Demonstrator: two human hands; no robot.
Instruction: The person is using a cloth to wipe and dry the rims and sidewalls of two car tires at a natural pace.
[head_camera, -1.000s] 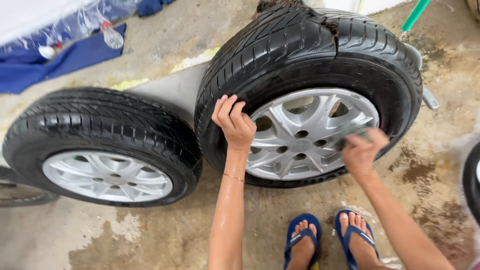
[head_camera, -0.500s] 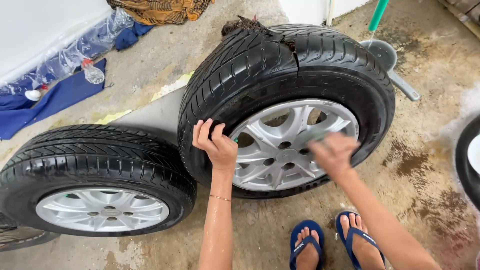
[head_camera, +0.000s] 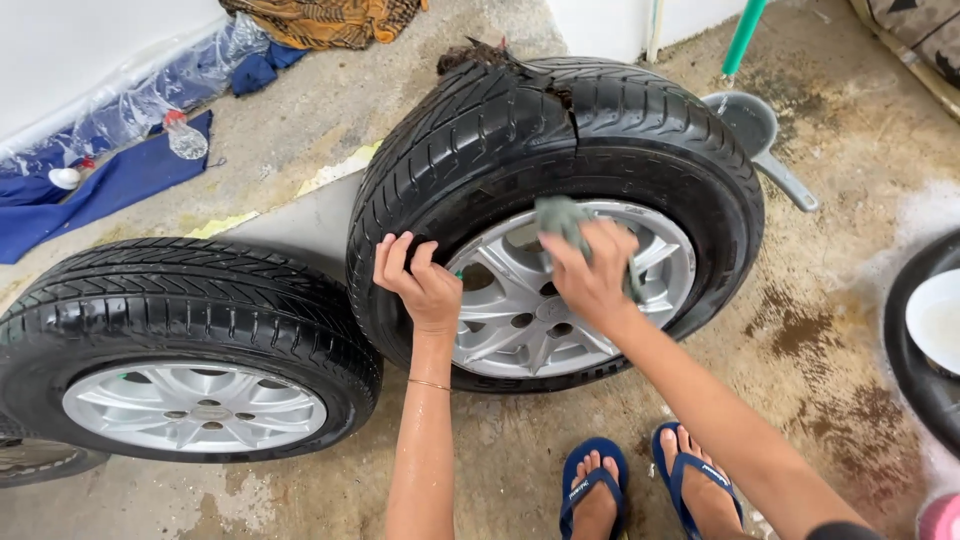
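One head-worn camera looks steeply down, close over the concrete floor (head_camera: 300, 150).

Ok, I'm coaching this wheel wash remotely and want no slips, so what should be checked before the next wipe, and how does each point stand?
1. Upright tyre steadied: ok, the left hand grips its sidewall.
2. Cloth in hand: ok, the right hand presses it on the silver rim.
3. Tyre's footing: cannot tell, its base sits on wet concrete floor.
4. Tread condition: not ok, a split shows at the top of the tread.
5. Feet clear: ok, the blue sandals stand apart from the tyre.
6. Second tyre out of the way: ok, it lies flat to the left.
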